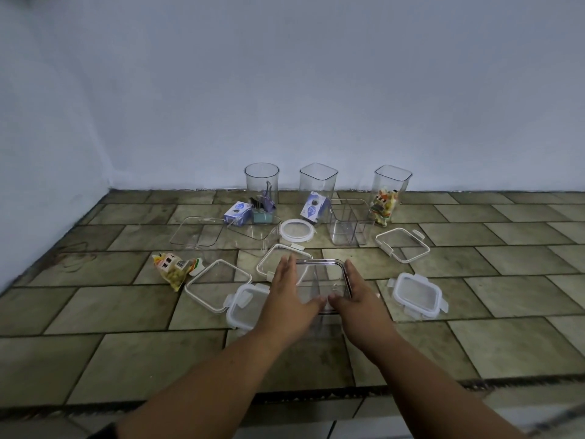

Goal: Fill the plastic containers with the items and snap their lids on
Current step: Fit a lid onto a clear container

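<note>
clear rectangular plastic container (320,277), left hand (291,296) flat against its 9 o'clock side, right hand (359,296) flat at 3 o'clock, fingers straight

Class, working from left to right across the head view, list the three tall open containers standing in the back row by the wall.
round tall container → square tall container → tall container with colourful pieces inside

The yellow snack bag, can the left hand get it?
Probably yes. The snack bag lies uncovered left of the left hand, only a flat lid between. That hand is on the clear container.
</note>
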